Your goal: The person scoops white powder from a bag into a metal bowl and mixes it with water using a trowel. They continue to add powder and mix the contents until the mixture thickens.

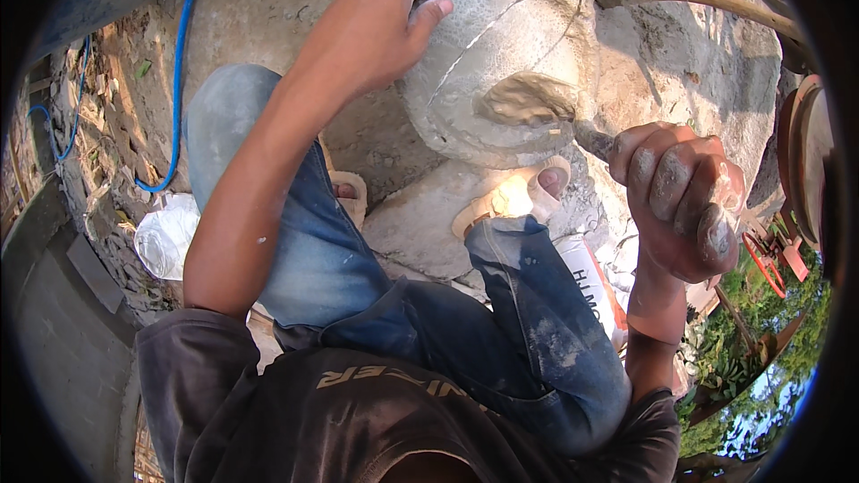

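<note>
A round, shallow pan (429,124) coated in cement stands before me, with wet grey mortar (470,64) and foamy water inside. A twisted white cord or wire (483,33) stretches across it. At the pan's upper left rim is my left hand (379,33), thumb and index finger bent a little apart; the other fingers are hidden, so its hold on the rim is unclear. My right hand (681,198), smeared with cement, is closed round the handle of a trowel-like tool (594,141). The tool's head is hidden at the mortar near a scooped hollow (527,99).
A wooden tool handle (718,0) reaches in from the upper right. A blue hose (180,80) curves over the ground at left, near a white plastic container (168,235). Beside my leg lies a printed white sack (587,282). A flat stone slab (423,215) lies by my sandalled feet.
</note>
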`<state>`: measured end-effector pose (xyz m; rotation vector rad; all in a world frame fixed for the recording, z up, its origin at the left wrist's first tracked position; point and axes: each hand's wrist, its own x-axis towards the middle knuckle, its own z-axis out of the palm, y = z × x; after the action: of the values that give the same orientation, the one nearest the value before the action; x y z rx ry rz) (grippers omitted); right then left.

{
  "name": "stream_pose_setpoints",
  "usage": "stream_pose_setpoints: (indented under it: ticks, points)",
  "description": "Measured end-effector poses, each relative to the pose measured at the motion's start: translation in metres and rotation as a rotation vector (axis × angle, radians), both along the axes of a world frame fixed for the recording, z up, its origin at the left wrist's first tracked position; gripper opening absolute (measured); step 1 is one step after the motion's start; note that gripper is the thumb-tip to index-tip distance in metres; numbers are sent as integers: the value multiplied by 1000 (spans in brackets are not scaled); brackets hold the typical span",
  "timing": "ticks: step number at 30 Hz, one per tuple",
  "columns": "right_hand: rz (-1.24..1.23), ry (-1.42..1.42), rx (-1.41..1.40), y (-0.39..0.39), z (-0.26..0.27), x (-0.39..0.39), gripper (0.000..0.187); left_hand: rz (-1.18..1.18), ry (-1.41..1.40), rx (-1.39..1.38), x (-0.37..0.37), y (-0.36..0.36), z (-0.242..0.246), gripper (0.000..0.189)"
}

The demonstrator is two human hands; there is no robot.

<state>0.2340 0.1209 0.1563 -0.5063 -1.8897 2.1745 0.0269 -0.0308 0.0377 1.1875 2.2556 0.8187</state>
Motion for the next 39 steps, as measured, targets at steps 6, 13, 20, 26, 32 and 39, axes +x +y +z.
stream_pose_setpoints:
  ticks: [6, 13, 20, 26, 32, 39]
  points:
    - [108, 95, -105, 6, 8, 3, 39, 8, 2, 8, 2, 1, 3, 35]
    - [28, 152, -39, -17, -60, 6, 42, -3, 24, 32, 3, 2, 6, 32]
    - [206, 243, 387, -23, -134, 13, 45, -17, 74, 71, 1, 0, -6, 36]
    - [142, 154, 464, 18, -103, -2, 25, -6, 46, 8, 2, -1, -2, 35]
    - [-100, 282, -152, 55, -87, 25, 38, 12, 17, 21, 3, 1, -6, 35]
    - [-76, 412, 440, 94, -155, 11, 36, 19, -3, -7, 3, 1, -2, 35]
